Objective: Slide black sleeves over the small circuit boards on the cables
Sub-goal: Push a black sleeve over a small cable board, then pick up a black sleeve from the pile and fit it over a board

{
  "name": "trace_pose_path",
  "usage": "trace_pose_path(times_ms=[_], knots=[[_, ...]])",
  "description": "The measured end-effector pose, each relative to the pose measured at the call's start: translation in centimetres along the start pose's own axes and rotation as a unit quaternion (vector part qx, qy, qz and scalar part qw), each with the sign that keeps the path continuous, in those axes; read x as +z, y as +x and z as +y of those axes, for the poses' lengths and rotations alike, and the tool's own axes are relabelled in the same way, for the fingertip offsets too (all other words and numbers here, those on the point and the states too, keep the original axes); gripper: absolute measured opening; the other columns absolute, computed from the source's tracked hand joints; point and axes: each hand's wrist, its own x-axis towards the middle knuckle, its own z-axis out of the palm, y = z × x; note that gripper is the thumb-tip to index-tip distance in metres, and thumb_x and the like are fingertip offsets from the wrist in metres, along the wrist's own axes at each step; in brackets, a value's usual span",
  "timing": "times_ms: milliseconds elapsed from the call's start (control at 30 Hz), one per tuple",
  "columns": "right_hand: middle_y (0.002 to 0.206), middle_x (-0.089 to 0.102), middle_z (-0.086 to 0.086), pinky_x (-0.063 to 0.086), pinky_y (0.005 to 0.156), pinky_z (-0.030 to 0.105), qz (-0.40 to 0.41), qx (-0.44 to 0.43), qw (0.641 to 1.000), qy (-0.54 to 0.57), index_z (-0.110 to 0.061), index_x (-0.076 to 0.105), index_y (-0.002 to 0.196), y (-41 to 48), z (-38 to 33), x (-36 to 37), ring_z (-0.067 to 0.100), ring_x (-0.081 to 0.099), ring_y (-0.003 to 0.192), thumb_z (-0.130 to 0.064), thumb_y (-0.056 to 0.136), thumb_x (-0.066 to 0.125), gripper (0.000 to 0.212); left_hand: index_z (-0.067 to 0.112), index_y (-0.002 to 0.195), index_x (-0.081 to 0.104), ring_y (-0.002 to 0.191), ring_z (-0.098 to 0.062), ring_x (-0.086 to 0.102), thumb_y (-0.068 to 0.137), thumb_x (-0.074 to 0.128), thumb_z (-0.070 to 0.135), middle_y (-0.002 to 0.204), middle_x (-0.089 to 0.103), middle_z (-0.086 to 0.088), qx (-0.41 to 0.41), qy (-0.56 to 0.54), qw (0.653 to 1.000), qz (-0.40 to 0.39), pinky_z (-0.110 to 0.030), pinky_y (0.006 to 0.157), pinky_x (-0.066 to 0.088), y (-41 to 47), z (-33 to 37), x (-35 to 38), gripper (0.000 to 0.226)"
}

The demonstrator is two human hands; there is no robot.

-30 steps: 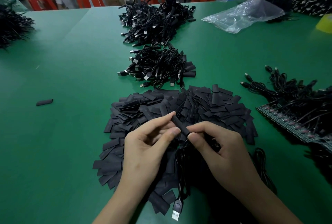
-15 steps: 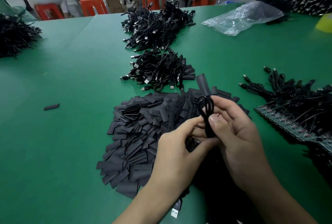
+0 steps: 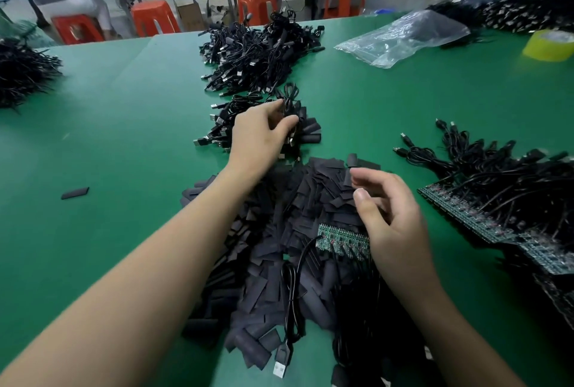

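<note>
A wide heap of flat black sleeves [image 3: 273,225] covers the green table in front of me. On it lies a short green strip of small circuit boards [image 3: 340,237] with black cables attached, and one cable's USB plug [image 3: 281,361] lies near the front edge. My left hand [image 3: 257,135] reaches forward to the small pile of sleeved cables [image 3: 310,133] and pinches a looped black cable [image 3: 290,94] between thumb and fingers. Above the heap's right side my right hand [image 3: 391,222] hovers with loosely curled fingers, holding nothing.
A bigger cable pile [image 3: 257,51] lies further back. Long circuit board strips with cables [image 3: 497,200] fill the right side. A clear plastic bag [image 3: 403,35], a yellow tape roll [image 3: 549,45], a stray sleeve [image 3: 74,193] and another cable pile [image 3: 21,73] also lie on the table. Another person works at the far right.
Both hands held the cable together over the sleeve heap; now my left hand has carried it forward to the small pile and my right hand has let go.
</note>
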Motion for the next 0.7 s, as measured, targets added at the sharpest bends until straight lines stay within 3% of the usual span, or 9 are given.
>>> trace_pose_path(times_ms=[67, 133, 200, 267, 333, 400, 567, 633, 700], knots=[[0.107, 0.062, -0.017, 0.043, 0.084, 0.011, -0.021, -0.007, 0.998, -0.050, -0.026, 0.070, 0.110, 0.1, 0.4, -0.2, 0.005, 0.062, 0.103, -0.017, 0.099, 0.061, 0.017, 0.014, 0.140, 0.064, 0.111, -0.020, 0.066, 0.096, 0.071, 0.035, 0.124, 0.071, -0.004, 0.003, 0.041, 0.999, -0.027, -0.030, 0.101, 0.046, 0.2, -0.4, 0.0, 0.049], [0.102, 0.062, -0.016, 0.042, 0.083, 0.011, -0.054, -0.021, 0.992, -0.115, -0.025, 0.072, 0.101, 0.1, 0.6, -0.4, 0.004, 0.060, 0.099, -0.012, 0.096, 0.067, 0.014, 0.018, 0.126, 0.073, 0.105, -0.022, 0.065, 0.095, 0.071, 0.036, 0.116, 0.070, -0.003, 0.033, 0.080, 0.995, -0.046, -0.031, 0.096, 0.048, -1.5, -0.3, -0.6, 0.035], [0.097, 0.061, -0.013, 0.045, 0.089, 0.026, -0.084, -0.050, 0.974, -0.205, -0.024, 0.071, 0.095, 0.1, 0.9, -0.3, 0.006, 0.056, 0.097, -0.014, 0.092, 0.072, 0.011, 0.025, 0.105, 0.079, 0.094, -0.018, 0.066, 0.095, 0.070, 0.040, 0.103, 0.072, 0.004, 0.051, 0.101, 0.990, -0.090, -0.034, 0.090, 0.052, -4.8, -0.1, -1.4, 0.020], [0.094, 0.059, -0.012, 0.046, 0.089, 0.039, -0.107, -0.069, 0.952, -0.278, -0.026, 0.070, 0.093, -0.1, 1.0, -0.2, 0.012, 0.052, 0.096, -0.019, 0.090, 0.073, 0.008, 0.029, 0.096, 0.080, 0.087, -0.013, 0.069, 0.094, 0.063, 0.055, 0.093, 0.076, 0.009, 0.053, 0.115, 0.982, -0.139, -0.034, 0.083, 0.056, -8.9, 0.3, -2.2, 0.031], [0.093, 0.056, -0.013, 0.043, 0.086, 0.039, -0.125, -0.069, 0.936, -0.321, -0.027, 0.069, 0.093, -0.1, 0.9, -0.2, 0.014, 0.050, 0.097, -0.026, 0.089, 0.073, 0.005, 0.033, 0.091, 0.078, 0.082, -0.008, 0.066, 0.087, 0.044, 0.077, 0.084, 0.073, 0.012, 0.053, 0.144, 0.974, -0.169, -0.030, 0.074, 0.054, -12.7, 1.0, -2.9, 0.056], [0.093, 0.055, -0.013, 0.039, 0.084, 0.037, -0.137, -0.072, 0.923, -0.353, -0.027, 0.069, 0.093, -0.2, 1.0, -0.2, 0.016, 0.050, 0.098, -0.031, 0.089, 0.072, 0.006, 0.036, 0.091, 0.075, 0.084, -0.003, 0.058, 0.080, 0.035, 0.085, 0.081, 0.065, 0.015, 0.050, 0.175, 0.965, -0.188, -0.027, 0.074, 0.048, -15.3, 1.4, -3.1, 0.064], [0.094, 0.053, -0.014, 0.036, 0.087, 0.036, -0.159, -0.062, 0.903, -0.395, -0.029, 0.070, 0.095, -0.2, 1.0, -0.4, 0.015, 0.047, 0.102, -0.040, 0.089, 0.070, 0.013, 0.036, 0.100, 0.071, 0.094, -0.001, 0.059, 0.092, 0.058, 0.062, 0.089, 0.067, 0.019, 0.054, 0.130, 0.977, -0.158, -0.027, 0.086, 0.048, -17.3, 1.5, -3.0, 0.030], [0.093, 0.052, -0.016, 0.035, 0.088, 0.035, -0.168, -0.056, 0.910, -0.374, -0.030, 0.068, 0.091, 0.0, 1.0, -0.5, 0.011, 0.045, 0.101, -0.039, 0.089, 0.071, 0.010, 0.034, 0.103, 0.074, 0.093, -0.003, 0.065, 0.096, 0.053, 0.060, 0.094, 0.073, 0.017, 0.052, 0.076, 0.982, -0.162, -0.033, 0.086, 0.052, -17.7, 1.6, -3.0, 0.033], [0.092, 0.055, -0.017, 0.037, 0.089, 0.035, -0.170, -0.049, 0.933, -0.314, -0.031, 0.065, 0.087, 0.3, 0.9, -0.7, 0.009, 0.046, 0.098, -0.033, 0.087, 0.075, 0.010, 0.028, 0.096, 0.073, 0.083, -0.008, 0.065, 0.096, 0.048, 0.061, 0.085, 0.072, 0.011, 0.043, 0.038, 0.983, -0.173, -0.035, 0.079, 0.053, -17.8, 1.5, -3.0, 0.042]])
